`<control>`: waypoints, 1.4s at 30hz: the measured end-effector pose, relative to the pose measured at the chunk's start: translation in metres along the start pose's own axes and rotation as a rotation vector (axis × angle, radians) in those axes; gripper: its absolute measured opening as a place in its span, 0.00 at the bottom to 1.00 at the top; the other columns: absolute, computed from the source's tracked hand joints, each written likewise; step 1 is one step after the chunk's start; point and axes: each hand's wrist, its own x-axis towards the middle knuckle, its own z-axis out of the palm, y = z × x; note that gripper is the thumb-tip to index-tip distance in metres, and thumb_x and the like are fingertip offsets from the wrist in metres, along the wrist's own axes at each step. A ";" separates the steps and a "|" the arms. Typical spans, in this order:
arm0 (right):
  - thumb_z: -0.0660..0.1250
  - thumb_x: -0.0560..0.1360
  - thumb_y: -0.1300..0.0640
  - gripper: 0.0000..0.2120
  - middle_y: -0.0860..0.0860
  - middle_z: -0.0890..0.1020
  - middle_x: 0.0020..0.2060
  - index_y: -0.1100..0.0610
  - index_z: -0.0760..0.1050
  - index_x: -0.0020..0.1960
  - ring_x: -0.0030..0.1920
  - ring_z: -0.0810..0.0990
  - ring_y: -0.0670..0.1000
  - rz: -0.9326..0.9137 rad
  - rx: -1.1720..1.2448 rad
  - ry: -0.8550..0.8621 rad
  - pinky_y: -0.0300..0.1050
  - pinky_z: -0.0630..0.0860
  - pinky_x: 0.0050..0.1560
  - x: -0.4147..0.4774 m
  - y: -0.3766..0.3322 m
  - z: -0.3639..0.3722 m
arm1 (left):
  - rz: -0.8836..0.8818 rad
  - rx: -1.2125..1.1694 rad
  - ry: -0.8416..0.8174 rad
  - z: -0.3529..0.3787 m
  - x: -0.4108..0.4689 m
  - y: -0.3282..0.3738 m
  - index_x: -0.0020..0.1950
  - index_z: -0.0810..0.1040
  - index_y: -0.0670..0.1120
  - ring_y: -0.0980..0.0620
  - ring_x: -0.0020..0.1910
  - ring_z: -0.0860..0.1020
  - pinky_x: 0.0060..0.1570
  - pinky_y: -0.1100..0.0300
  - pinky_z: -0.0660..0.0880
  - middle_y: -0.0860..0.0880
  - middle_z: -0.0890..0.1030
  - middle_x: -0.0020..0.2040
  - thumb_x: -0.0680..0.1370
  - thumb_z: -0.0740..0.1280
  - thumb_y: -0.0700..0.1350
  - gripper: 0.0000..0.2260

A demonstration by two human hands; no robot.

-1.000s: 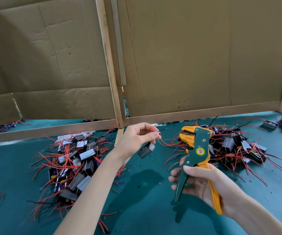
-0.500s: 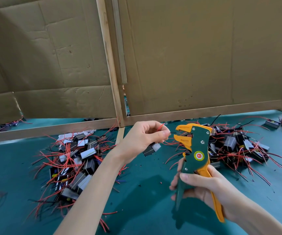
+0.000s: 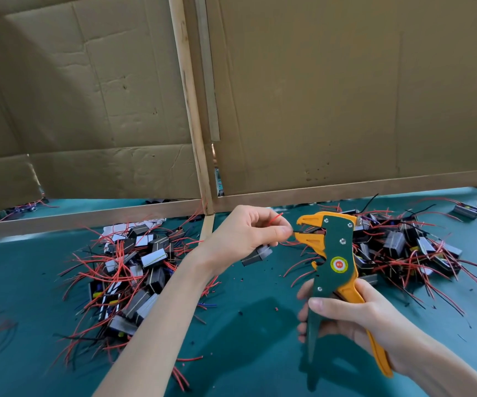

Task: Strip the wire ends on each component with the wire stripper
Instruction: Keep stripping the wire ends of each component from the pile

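My left hand [image 3: 250, 233] pinches the wires of a small grey component [image 3: 257, 255], which hangs below my fingers. A dark wire end runs from my fingertips into the open jaws of the wire stripper [image 3: 333, 253]. A red wire sticks up above my fingers. My right hand [image 3: 354, 316] grips the green and orange handles of the stripper and holds it upright, jaws pointing left.
A pile of components with red wires [image 3: 134, 273] lies on the green table [image 3: 245, 325] at the left. A second pile [image 3: 403, 247] lies behind the stripper at the right. A cardboard partition [image 3: 331, 96] with wooden strips walls the back. Insulation bits dot the mat.
My left hand has moved right with the component, and the stripper has shifted left toward it. The wire end has gone from clear of the jaws to between them.
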 end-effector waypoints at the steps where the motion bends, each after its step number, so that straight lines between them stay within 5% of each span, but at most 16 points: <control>1: 0.86 0.50 0.51 0.28 0.69 0.81 0.39 0.64 0.82 0.43 0.40 0.82 0.69 0.003 -0.008 0.005 0.56 0.81 0.41 0.000 0.000 0.000 | -0.007 -0.001 0.001 0.000 0.000 0.000 0.41 0.81 0.47 0.53 0.34 0.72 0.37 0.68 0.71 0.49 0.77 0.34 0.77 0.69 0.42 0.05; 6: 0.88 0.45 0.54 0.36 0.69 0.80 0.38 0.69 0.77 0.46 0.39 0.81 0.72 0.032 0.035 0.071 0.58 0.81 0.41 -0.001 0.002 0.000 | -0.012 0.012 -0.006 0.002 0.002 -0.002 0.41 0.80 0.47 0.54 0.36 0.74 0.40 0.67 0.72 0.55 0.78 0.32 0.77 0.69 0.42 0.05; 15: 0.87 0.44 0.52 0.32 0.64 0.77 0.30 0.64 0.76 0.40 0.29 0.77 0.62 0.094 -0.011 0.160 0.54 0.78 0.31 -0.002 0.005 0.010 | 0.024 -0.002 -0.040 -0.001 0.000 -0.001 0.42 0.80 0.47 0.59 0.33 0.73 0.37 0.70 0.70 0.55 0.77 0.32 0.77 0.69 0.42 0.05; 20: 0.78 0.57 0.60 0.19 0.62 0.74 0.27 0.64 0.72 0.41 0.26 0.75 0.59 0.122 0.030 0.222 0.50 0.76 0.28 -0.005 0.007 0.016 | 0.036 -0.163 -0.097 -0.005 0.001 -0.008 0.45 0.77 0.45 0.57 0.37 0.76 0.46 0.63 0.74 0.53 0.81 0.38 0.78 0.66 0.40 0.03; 25: 0.74 0.59 0.54 0.14 0.59 0.70 0.26 0.59 0.71 0.26 0.22 0.69 0.55 0.120 0.013 0.303 0.43 0.69 0.22 -0.002 0.008 0.018 | 0.060 -0.223 -0.132 -0.002 -0.001 -0.017 0.47 0.79 0.42 0.55 0.40 0.77 0.46 0.66 0.74 0.54 0.82 0.38 0.79 0.60 0.43 0.09; 29: 0.77 0.58 0.68 0.09 0.64 0.76 0.32 0.63 0.79 0.36 0.31 0.78 0.62 0.009 0.125 0.157 0.53 0.80 0.32 0.002 0.005 0.010 | 0.108 -0.117 -0.013 0.006 0.002 -0.020 0.44 0.85 0.52 0.60 0.40 0.78 0.46 0.70 0.72 0.53 0.83 0.40 0.79 0.64 0.41 0.12; 33: 0.81 0.60 0.61 0.12 0.65 0.79 0.37 0.62 0.82 0.41 0.38 0.81 0.64 -0.049 0.120 0.063 0.58 0.81 0.42 0.006 0.008 0.004 | 0.105 -0.166 0.116 0.002 0.006 -0.021 0.50 0.83 0.46 0.58 0.35 0.77 0.40 0.70 0.72 0.53 0.83 0.35 0.73 0.69 0.43 0.08; 36: 0.85 0.53 0.56 0.22 0.66 0.79 0.37 0.63 0.81 0.42 0.39 0.81 0.65 -0.027 0.125 0.045 0.61 0.80 0.43 0.007 0.009 0.001 | 0.132 -0.196 0.162 -0.001 0.007 -0.021 0.48 0.84 0.45 0.59 0.31 0.77 0.37 0.70 0.73 0.51 0.82 0.31 0.69 0.72 0.43 0.09; 42: 0.87 0.48 0.56 0.25 0.67 0.78 0.35 0.64 0.81 0.39 0.37 0.81 0.67 0.005 0.137 -0.001 0.60 0.80 0.41 0.010 0.009 0.001 | 0.183 -0.093 0.162 0.002 0.007 -0.013 0.40 0.84 0.51 0.49 0.31 0.77 0.31 0.66 0.74 0.48 0.83 0.31 0.69 0.75 0.38 0.08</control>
